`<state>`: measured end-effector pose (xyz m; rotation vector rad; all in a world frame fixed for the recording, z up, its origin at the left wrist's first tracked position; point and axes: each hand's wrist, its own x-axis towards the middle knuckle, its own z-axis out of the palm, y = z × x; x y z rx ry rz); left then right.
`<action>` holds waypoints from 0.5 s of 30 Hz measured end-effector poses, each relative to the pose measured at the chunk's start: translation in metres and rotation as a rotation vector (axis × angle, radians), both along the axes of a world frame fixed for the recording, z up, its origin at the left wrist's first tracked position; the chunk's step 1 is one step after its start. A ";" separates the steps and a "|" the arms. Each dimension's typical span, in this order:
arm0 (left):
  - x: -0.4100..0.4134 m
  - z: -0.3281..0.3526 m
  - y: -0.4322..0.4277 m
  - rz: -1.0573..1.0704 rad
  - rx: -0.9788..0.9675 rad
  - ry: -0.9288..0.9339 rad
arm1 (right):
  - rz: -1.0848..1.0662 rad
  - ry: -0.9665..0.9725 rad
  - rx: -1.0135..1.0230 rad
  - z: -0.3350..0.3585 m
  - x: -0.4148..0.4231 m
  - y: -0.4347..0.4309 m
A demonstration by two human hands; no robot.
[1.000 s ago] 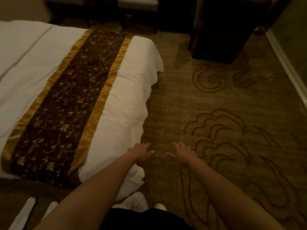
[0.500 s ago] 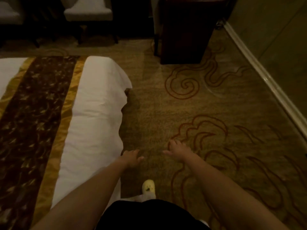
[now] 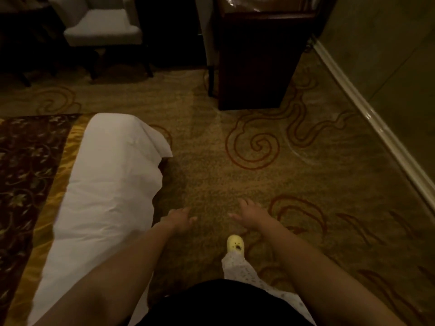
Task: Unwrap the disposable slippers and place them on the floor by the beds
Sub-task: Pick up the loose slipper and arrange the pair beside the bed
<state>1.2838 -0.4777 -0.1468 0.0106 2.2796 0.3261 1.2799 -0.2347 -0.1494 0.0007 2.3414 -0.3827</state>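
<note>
Now the white bed with a brown-and-gold runner (image 3: 106,184) sits further left. Both hands, left hand (image 3: 179,217) and right hand (image 3: 253,214), hang open and empty above the swirly brown carpet (image 3: 306,184). No slippers show.

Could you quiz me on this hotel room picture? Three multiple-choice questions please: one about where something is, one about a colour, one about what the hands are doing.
1. Where is the dark wooden cabinet?
A. Across the carpet, near the wall on the right
B. On top of the bed
C. Behind the person

2. What colour is the shoe tip below the hands?
A. Red
B. Pale yellow
C. Blue

3. What do the left hand and right hand hold?
A. A slipper each
B. A plastic wrapper together
C. Nothing

Answers: 1 A, it stands past the bed, close to the baseboard. 2 B, it shows pale yellow against the carpet. 3 C, both hands are open and empty.
</note>
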 end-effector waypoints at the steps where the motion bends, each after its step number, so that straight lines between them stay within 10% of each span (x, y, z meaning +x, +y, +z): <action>1: -0.019 0.000 0.004 0.023 0.000 -0.006 | 0.009 -0.005 0.001 -0.001 -0.023 0.004; 15: -0.231 0.007 -0.009 0.197 0.002 -0.028 | 0.210 -0.024 0.002 -0.003 -0.286 -0.015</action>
